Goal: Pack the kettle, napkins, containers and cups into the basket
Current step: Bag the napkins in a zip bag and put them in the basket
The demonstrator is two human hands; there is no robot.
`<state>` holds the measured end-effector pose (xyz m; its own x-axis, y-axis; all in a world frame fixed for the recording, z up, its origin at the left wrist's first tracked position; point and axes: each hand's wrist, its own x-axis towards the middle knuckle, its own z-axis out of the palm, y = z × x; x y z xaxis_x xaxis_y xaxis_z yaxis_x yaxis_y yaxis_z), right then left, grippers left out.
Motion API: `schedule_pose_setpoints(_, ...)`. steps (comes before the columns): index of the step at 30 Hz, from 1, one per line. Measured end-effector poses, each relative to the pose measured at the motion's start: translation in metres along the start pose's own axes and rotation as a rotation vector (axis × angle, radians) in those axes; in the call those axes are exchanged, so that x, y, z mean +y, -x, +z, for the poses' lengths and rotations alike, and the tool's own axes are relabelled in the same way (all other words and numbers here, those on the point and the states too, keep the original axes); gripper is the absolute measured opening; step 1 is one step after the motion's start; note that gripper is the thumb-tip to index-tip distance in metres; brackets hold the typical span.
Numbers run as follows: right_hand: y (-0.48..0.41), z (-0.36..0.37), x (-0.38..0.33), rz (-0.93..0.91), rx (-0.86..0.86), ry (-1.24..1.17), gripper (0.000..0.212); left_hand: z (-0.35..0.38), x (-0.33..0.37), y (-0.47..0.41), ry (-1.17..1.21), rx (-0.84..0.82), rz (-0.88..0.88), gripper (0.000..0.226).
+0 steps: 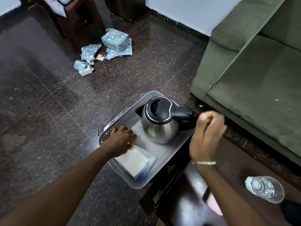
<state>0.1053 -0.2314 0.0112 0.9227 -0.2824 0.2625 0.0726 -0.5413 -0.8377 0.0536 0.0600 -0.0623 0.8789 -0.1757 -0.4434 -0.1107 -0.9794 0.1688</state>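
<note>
A steel kettle with a black lid and handle stands upright in the far half of the grey perforated basket. A stack of white napkins in a clear wrapper lies in the near half. My left hand rests on the far end of the napkins, fingers spread over them inside the basket. My right hand hovers just right of the kettle's handle, fingers curled shut with nothing in them. A clear glass cup stands on the dark table at the lower right.
The basket sits on the floor on a dark lid or tray, beside the dark wooden table. A green sofa fills the right. Gift-wrapped boxes, torn paper and scissors lie on the floor near a wooden chair.
</note>
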Motion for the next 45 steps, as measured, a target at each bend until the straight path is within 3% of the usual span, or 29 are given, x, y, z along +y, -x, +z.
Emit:
schedule_pose_setpoints(3,0.056,-0.001,-0.009,-0.083,-0.248,-0.087,0.030,-0.010,-0.003,0.001,0.075,-0.048,0.010,0.013)
schedule_pose_setpoints(6,0.105,0.019,-0.007,-0.154,-0.608,0.072,0.031,-0.027,-0.006,0.004,0.179,-0.101,0.027,0.014)
schedule_pose_setpoints(7,0.116,0.026,-0.007,-0.159,-0.699,0.156,0.038,-0.033,-0.006,0.005,0.225,-0.116,0.044,0.014)
schedule_pose_setpoints(9,0.130,0.039,-0.005,-0.117,-0.840,0.270,0.073,-0.044,-0.004,0.008,0.322,-0.142,0.070,0.020)
schedule_pose_setpoints(11,0.131,0.047,-0.007,-0.011,-0.889,0.284,0.103,-0.053,-0.002,0.012,0.403,-0.149,0.070,0.026)
schedule_pose_setpoints(15,0.121,0.057,-0.010,0.206,-0.955,0.171,0.120,-0.063,-0.007,0.023,0.579,-0.175,0.065,0.019)
schedule_pose_setpoints(18,0.110,0.055,-0.013,0.367,-1.038,0.009,0.094,-0.069,-0.009,0.033,0.710,-0.176,0.088,0.013)
schedule_pose_setpoints(21,0.097,0.042,-0.012,0.481,-1.091,-0.252,0.032,-0.071,-0.007,0.040,0.886,-0.170,0.045,0.013)
schedule_pose_setpoints(24,0.084,0.018,-0.012,0.620,-1.075,-0.488,0.027,-0.072,0.005,0.046,1.080,-0.188,0.000,0.016)
schedule_pose_setpoints(27,0.064,-0.021,-0.016,0.638,-1.014,-0.558,0.018,-0.073,0.028,0.047,1.131,-0.145,0.012,0.030)
schedule_pose_setpoints(31,0.038,-0.086,-0.009,0.418,-0.844,-0.387,0.030,-0.065,0.080,0.042,0.917,0.061,-0.125,0.062)
schedule_pose_setpoints(34,0.026,-0.138,0.003,0.224,-0.618,-0.111,0.037,-0.057,0.144,0.040,0.866,0.261,-0.368,0.054)
schedule_pose_setpoints(38,0.029,-0.191,0.021,-0.117,-0.364,0.222,0.015,-0.063,0.258,0.033,1.497,-0.070,-0.362,0.075)
schedule_pose_setpoints(39,0.032,-0.202,0.025,-0.205,-0.338,0.292,0.006,-0.066,0.286,0.029,1.568,-0.130,-0.314,0.072)
schedule_pose_setpoints(41,0.038,-0.220,0.034,-0.328,-0.316,0.432,0.011,-0.071,0.334,0.025,1.613,-0.127,-0.212,0.056)
schedule_pose_setpoints(45,0.050,-0.261,0.050,-0.319,-0.303,0.464,0.022,-0.070,0.399,0.012,1.479,0.107,-0.209,0.021)
